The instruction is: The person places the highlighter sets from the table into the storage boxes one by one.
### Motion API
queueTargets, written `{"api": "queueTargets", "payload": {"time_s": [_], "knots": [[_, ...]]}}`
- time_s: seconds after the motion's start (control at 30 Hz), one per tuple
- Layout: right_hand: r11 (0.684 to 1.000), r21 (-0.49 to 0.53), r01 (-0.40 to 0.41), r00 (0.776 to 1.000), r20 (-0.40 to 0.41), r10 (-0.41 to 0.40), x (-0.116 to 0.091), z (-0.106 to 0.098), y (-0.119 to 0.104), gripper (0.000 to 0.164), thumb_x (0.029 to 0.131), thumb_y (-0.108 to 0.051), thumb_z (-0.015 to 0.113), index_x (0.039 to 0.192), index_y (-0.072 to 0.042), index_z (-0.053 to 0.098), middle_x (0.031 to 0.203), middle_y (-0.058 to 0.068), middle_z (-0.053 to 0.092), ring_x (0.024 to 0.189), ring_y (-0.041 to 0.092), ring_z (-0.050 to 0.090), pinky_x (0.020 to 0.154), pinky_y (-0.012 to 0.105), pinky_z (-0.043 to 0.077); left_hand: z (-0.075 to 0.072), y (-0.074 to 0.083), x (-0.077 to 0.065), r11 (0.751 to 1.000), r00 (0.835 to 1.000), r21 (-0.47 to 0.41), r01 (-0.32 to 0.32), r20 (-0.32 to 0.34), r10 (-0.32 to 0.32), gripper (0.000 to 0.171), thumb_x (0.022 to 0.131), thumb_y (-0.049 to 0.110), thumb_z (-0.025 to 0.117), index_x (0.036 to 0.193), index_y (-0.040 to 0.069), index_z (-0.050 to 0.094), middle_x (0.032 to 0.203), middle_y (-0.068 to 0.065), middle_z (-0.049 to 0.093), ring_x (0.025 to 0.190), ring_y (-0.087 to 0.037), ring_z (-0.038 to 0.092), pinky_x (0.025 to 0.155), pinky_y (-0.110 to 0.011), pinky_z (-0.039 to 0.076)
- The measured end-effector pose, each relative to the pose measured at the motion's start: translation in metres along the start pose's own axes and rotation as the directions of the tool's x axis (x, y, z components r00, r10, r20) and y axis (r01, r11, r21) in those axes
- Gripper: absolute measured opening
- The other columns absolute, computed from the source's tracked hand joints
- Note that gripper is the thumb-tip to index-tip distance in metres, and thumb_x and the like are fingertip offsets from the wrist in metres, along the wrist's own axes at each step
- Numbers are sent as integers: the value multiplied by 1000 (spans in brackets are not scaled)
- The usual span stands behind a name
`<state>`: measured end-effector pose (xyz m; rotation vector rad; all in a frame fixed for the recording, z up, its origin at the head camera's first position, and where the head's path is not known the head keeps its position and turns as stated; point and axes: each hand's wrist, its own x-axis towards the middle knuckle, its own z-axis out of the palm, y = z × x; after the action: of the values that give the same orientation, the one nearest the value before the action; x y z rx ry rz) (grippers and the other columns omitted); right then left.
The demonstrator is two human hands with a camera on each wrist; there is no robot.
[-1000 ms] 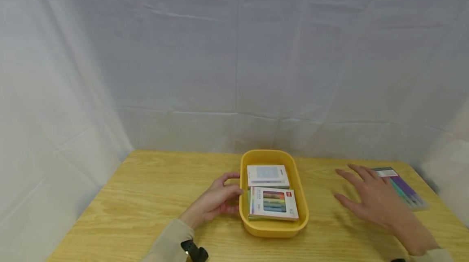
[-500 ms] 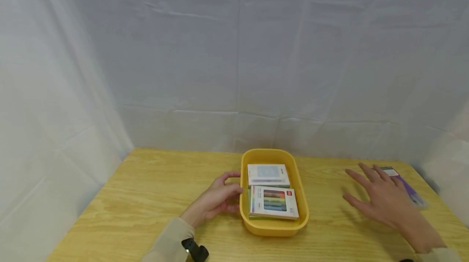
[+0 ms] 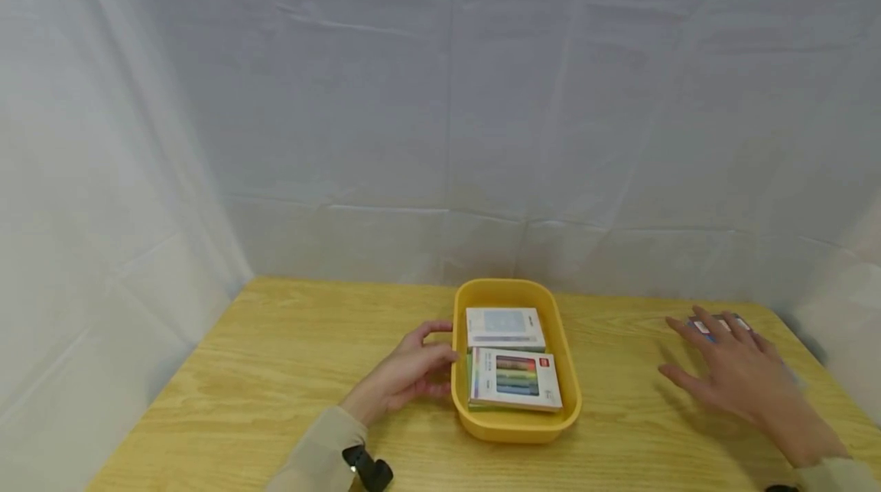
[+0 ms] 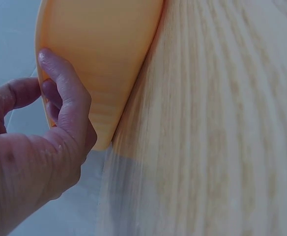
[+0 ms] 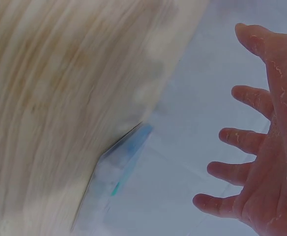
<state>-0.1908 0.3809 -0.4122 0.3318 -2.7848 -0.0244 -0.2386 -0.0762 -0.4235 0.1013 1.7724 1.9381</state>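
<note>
My left hand (image 3: pixel 406 373) grips the left rim of a yellow plastic basket (image 3: pixel 567 369), fingers curled around its edge; the left wrist view shows the fingertips against the basket's wall (image 4: pixel 104 64). Inside lie a white box of coloured pens (image 3: pixel 516 377) with a window in front and another white box (image 3: pixel 505 327) behind it. My right hand (image 3: pixel 739 373), fingers spread and holding nothing, hovers over a clear flat pack of pens (image 3: pixel 700 327) at the table's far right. The hand hides most of that pack in the head view; its edge (image 5: pixel 116 167) shows in the right wrist view.
The wooden table (image 3: pixel 275 369) ends at a white sheet (image 3: pixel 378 132) hanging behind it. More sheeting (image 3: pixel 103 285) hangs at the left side and on the right. A black strap (image 3: pixel 368 469) circles the left wrist.
My right hand has moved to the right, covering more of the pen pack. The left hand and the basket have stayed in place.
</note>
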Motion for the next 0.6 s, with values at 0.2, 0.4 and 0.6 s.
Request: {"api": "queueTargets", "payload": {"time_s": [0.2, 0.4, 0.6], "knots": [[1000, 10, -29, 996, 87, 28, 0, 1, 13, 73, 90, -66, 63, 144, -17, 54, 148, 28, 48, 128, 56, 45, 82, 80, 43, 0, 0, 0, 1000, 1000, 14, 2, -1, -2, 61, 95, 15, 61, 150, 9, 34, 128, -17, 64, 95, -19, 64, 69, -28, 58], [999, 19, -49, 988, 149, 45, -1, 0, 26, 74, 92, -65, 61, 146, -15, 53, 150, 31, 44, 127, 62, 44, 81, 83, 41, 1, 0, -1, 1000, 1000, 14, 1, -1, -1, 62, 95, 16, 61, 150, 9, 33, 130, -17, 64, 97, -20, 64, 71, -30, 59], [996, 4, -84, 983, 166, 82, -2, 4, 36, 74, 92, -66, 61, 145, -16, 54, 147, 32, 45, 123, 66, 46, 74, 79, 45, 0, -2, 0, 1000, 1000, 9, 0, -1, 0, 62, 95, 15, 61, 150, 9, 33, 128, -16, 64, 97, -19, 64, 69, -29, 59]]}}
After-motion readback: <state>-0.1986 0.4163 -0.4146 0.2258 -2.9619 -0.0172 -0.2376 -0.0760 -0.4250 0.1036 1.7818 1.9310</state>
